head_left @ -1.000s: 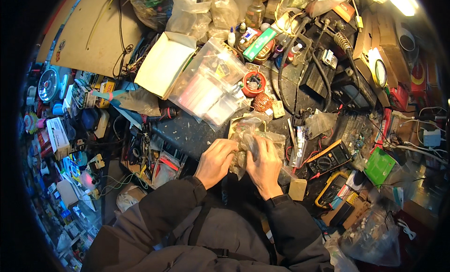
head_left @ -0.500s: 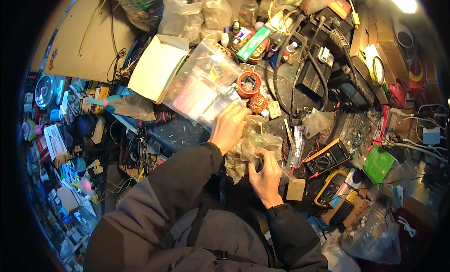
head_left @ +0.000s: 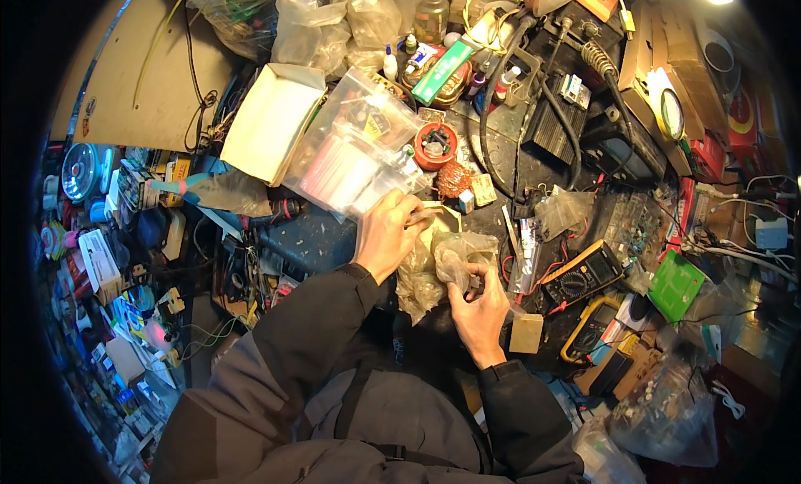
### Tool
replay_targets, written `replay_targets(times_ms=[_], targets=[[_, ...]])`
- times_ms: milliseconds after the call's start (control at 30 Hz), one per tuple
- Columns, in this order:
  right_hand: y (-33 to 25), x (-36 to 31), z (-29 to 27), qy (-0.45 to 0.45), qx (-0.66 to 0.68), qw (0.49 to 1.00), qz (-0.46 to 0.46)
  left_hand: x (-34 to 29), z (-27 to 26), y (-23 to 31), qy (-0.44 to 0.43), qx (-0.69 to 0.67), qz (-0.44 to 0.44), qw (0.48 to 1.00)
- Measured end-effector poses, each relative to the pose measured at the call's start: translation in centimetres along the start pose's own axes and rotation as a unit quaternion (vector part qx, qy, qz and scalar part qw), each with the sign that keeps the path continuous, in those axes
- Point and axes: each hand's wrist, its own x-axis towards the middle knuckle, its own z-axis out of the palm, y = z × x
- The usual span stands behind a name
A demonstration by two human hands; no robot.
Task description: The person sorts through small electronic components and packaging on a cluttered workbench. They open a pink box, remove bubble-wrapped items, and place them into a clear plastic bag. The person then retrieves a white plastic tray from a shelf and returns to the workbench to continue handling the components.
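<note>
Crumpled, yellowish clear plastic bags [head_left: 417,285] lie at the near edge of the bench, between my two hands. My right hand [head_left: 481,315] pinches a small clear plastic bag [head_left: 467,249] between thumb and fingers. My left hand [head_left: 385,235] is closed, its fingers curled together; what they hold, if anything, is hidden. Just beyond that hand lies a larger clear zip bag [head_left: 340,168] with a pink-and-white item inside. A small pale yellow-green open container [head_left: 442,219] shows between the left fingers and the crumpled plastic.
Past my hands stand a red round pot [head_left: 435,145] of small parts and a copper-coloured wire ball [head_left: 453,180]. Two multimeters [head_left: 584,275] with leads and a small tan block [head_left: 526,333] sit to the right. At the left is an open cardboard box lid [head_left: 275,123].
My left hand has drawn back slightly toward me and left, uncovering the pale container. The plastic bag at my right fingers has been lifted and spread, while that hand has shifted slightly.
</note>
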Motion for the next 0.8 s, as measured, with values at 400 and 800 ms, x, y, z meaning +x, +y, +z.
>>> replay_targets(times_ms=[400,800], targets=[[0.4,-0.2,-0.5,-0.007,-0.007,0.996,-0.083,0.4,-1.0,2.0,0.017,-0.026,-0.091,0.995],[-0.6,1.9,-1.3,-0.025,-0.076,0.985,-0.154,-0.9,0.3,-2.2,0.017,-0.267,-0.206,0.941]])
